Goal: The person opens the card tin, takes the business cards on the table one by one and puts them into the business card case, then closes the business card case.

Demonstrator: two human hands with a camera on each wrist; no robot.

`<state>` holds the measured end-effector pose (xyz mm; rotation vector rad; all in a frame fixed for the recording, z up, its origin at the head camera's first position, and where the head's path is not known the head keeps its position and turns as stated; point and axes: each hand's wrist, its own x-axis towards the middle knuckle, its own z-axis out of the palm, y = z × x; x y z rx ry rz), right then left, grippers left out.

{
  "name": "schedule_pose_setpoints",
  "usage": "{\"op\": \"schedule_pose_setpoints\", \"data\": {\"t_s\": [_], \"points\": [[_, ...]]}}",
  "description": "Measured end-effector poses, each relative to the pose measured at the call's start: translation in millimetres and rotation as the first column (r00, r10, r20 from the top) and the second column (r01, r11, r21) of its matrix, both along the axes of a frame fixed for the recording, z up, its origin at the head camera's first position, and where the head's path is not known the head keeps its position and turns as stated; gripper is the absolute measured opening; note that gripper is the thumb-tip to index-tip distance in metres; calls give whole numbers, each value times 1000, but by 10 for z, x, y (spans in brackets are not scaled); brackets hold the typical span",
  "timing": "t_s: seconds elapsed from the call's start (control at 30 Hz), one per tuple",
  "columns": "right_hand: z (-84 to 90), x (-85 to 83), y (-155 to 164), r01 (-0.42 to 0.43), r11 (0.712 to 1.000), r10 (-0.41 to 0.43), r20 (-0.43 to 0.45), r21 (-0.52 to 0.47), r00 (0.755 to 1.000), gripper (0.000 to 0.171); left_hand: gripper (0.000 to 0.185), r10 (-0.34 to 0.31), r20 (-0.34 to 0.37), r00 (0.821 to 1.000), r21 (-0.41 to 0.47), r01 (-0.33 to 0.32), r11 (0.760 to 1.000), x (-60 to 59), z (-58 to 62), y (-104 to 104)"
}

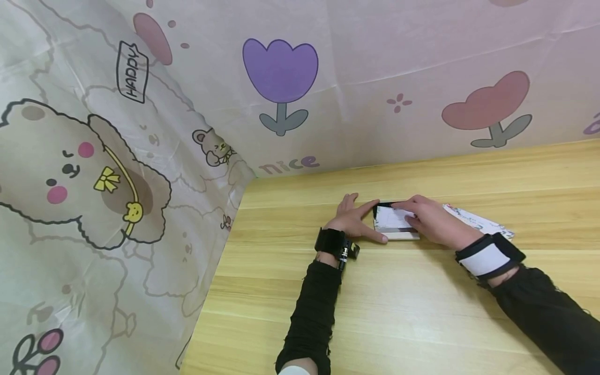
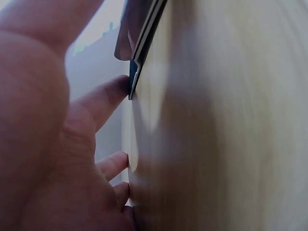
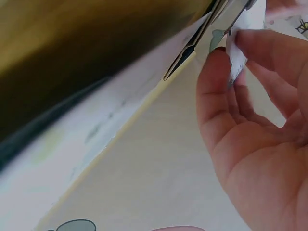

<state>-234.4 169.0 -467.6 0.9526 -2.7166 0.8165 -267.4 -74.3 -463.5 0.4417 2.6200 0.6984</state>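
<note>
A thin flat slab with a dark rim point(image 1: 396, 225) lies on the wooden table point(image 1: 398, 312). A white sheet point(image 1: 391, 217) covers its top. My left hand point(image 1: 363, 221) rests flat beside it, with straight forefinger and thumb against the slab's left edge. The left wrist view shows a fingertip point(image 2: 118, 89) touching the dark slab edge point(image 2: 140, 57). My right hand point(image 1: 428, 219) lies over the slab's right side. In the right wrist view its fingers point(image 3: 231, 72) pinch the white sheet point(image 3: 239, 60) near the slab's edge point(image 3: 187, 53).
A printed paper packet point(image 1: 480, 224) lies on the table just right of my right hand. A cartoon-print cloth point(image 1: 281, 94) hangs along the back and left sides of the table. Bare wood stretches toward me and to the right.
</note>
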Motion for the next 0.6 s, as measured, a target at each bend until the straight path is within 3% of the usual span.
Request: {"op": "schedule_pose_setpoints", "data": {"t_s": [0.17,0.6], "points": [[21,22,-23,29,999,-30,69,13,997,33,107,2,6,1000,13,-2,1000,1,-4,-5],[36,8,17,-16,1000,14,83,26,996,21,107,-10,13,1000,21,10,1000,5,4,-11]]}}
